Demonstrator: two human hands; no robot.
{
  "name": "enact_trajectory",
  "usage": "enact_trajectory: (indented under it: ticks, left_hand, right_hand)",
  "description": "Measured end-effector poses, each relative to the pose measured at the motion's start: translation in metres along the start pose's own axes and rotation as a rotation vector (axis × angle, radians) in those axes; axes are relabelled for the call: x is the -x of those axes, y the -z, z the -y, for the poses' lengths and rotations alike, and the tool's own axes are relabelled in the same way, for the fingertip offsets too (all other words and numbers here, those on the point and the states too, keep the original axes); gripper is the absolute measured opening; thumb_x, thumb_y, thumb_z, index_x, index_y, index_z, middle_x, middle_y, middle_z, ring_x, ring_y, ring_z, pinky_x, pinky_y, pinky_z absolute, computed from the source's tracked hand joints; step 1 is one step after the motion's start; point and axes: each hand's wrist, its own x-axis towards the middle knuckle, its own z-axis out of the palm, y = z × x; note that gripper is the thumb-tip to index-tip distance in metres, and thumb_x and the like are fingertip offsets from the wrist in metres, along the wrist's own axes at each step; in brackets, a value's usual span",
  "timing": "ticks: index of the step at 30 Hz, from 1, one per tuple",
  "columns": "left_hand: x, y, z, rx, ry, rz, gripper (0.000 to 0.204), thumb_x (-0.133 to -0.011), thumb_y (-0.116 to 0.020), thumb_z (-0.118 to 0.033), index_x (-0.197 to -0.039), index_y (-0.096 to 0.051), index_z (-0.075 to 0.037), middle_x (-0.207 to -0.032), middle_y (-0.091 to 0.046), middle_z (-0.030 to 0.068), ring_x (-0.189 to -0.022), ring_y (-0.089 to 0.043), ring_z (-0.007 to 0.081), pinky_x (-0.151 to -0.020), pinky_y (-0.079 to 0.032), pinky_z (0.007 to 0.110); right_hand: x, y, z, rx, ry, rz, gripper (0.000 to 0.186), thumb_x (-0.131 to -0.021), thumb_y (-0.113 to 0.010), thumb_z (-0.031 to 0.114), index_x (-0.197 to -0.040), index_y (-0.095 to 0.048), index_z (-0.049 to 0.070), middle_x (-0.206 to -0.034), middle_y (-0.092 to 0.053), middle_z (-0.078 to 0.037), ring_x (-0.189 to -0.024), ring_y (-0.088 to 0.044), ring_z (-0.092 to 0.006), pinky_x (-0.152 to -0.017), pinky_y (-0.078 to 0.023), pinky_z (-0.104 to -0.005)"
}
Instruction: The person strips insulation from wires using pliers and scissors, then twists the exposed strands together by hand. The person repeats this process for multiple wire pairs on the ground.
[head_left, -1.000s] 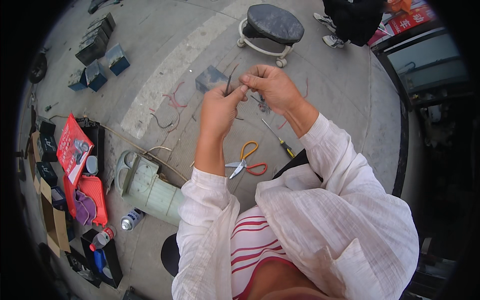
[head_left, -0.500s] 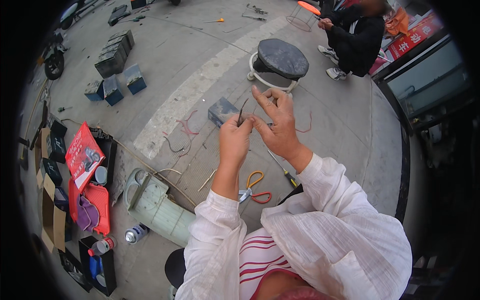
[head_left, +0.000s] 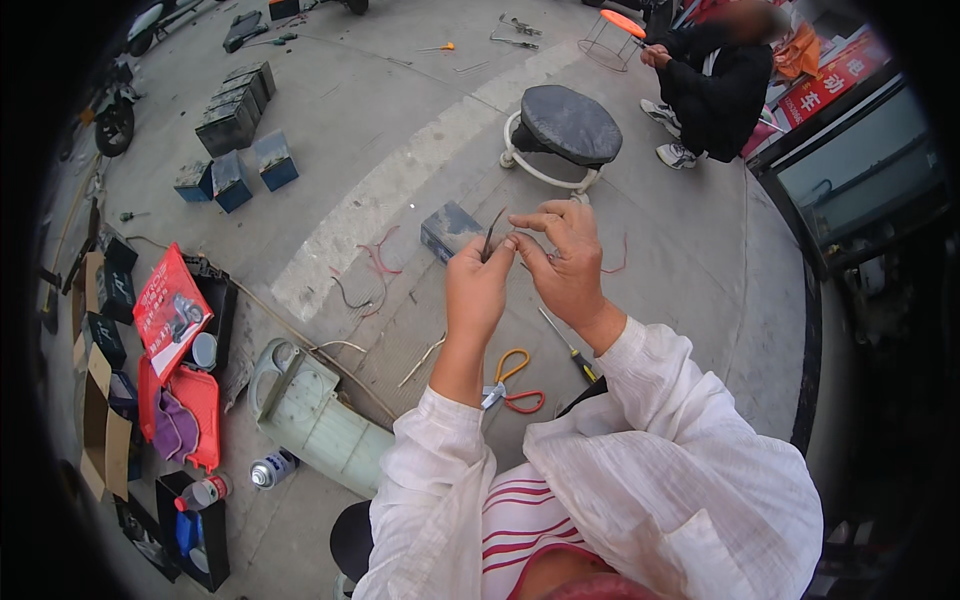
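Left hand (head_left: 475, 292): grip pinched on 1 dark wire (head_left: 493, 233) | right hand (head_left: 568, 262): grip part-open, thumb near left thumb

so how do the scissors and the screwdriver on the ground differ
The scissors have two looped handles, one orange-yellow and one red; the screwdriver has a single yellow-and-black handle. The scissors' handles stand spread apart, while the screwdriver is one straight length. What shows of the scissors' blades lies toward the person's left; the screwdriver's thin shaft points away from the person. Both lie loose on the ground.
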Motion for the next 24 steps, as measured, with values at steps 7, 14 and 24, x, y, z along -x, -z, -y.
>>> enact_trajectory:
  ticks: [7,14,24]
  left_hand:
    - [0.002,-0.001,-0.001,-0.342,-0.085,-0.002,0.024,-0.089,-0.062,-0.021,-0.087,-0.063,0.002,-0.063,-0.057,0.0075,-0.059,-0.051,0.013,-0.057,-0.042,0.031]
    - [-0.002,-0.006,0.002,-0.513,-0.128,-0.056,0.022,-0.09,-0.06,-0.019,-0.09,-0.066,0.002,-0.074,-0.066,0.0164,-0.068,-0.063,0.0275,-0.065,-0.048,0.036]
    - [-0.042,0.077,0.069,-0.064,0.042,-0.465,0.021,-0.091,-0.06,-0.018,-0.091,-0.065,0.002,-0.079,-0.067,0.0078,-0.06,-0.053,0.0153,-0.061,-0.044,0.031]
  right_hand:
    - [-0.002,0.002,-0.006,-0.106,-0.101,0.03,0.01,-0.076,-0.068,0.001,-0.083,-0.064,0.006,-0.077,-0.057,-0.006,-0.074,-0.049,-0.0243,-0.065,-0.039,-0.0355]
    - [-0.004,-0.002,-0.018,-0.11,-0.15,-0.03,0.006,-0.078,-0.066,0.002,-0.082,-0.063,0.005,-0.075,-0.058,-0.006,-0.071,-0.05,-0.0231,-0.064,-0.04,-0.0349]
    - [-0.023,0.018,-0.061,0.118,-0.149,-0.117,0.002,-0.078,-0.067,0.004,-0.08,-0.066,0.005,-0.077,-0.06,-0.006,-0.071,-0.052,-0.0221,-0.066,-0.042,-0.035]
